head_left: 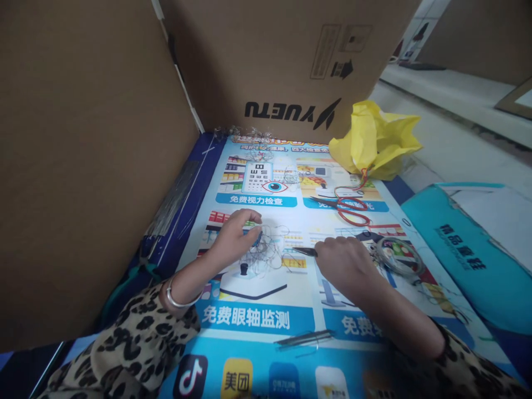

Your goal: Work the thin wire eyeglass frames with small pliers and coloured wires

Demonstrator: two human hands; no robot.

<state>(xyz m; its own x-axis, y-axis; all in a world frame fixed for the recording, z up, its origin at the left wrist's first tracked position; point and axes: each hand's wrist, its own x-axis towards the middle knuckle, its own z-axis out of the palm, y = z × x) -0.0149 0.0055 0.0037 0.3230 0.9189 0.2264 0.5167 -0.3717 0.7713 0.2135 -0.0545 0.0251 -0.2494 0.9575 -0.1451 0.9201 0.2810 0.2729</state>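
Note:
My left hand (241,231) is at the middle of the printed sheet, its forefinger and thumb curved with a gap between them. Right beside its fingertips is a loose tangle of thin wire (266,252); whether the fingers touch a strand is hard to see. A fist made by my right hand (347,260) holds a pair of pliers (305,251), whose dark, narrow jaws point left toward the tangle. The handles are hidden in the palm. Near my right wrist sits a coil of wire (401,257) on the sheet.
Red-handled scissors (353,210) and a yellow bag (374,141) lie farther back. Thin metal rods (305,338) are in front. A bundle of wires (174,199) and a teal-handled tool (143,269) lie left. Cardboard walls (282,61) enclose the back and left; a turquoise box (465,255) stands right.

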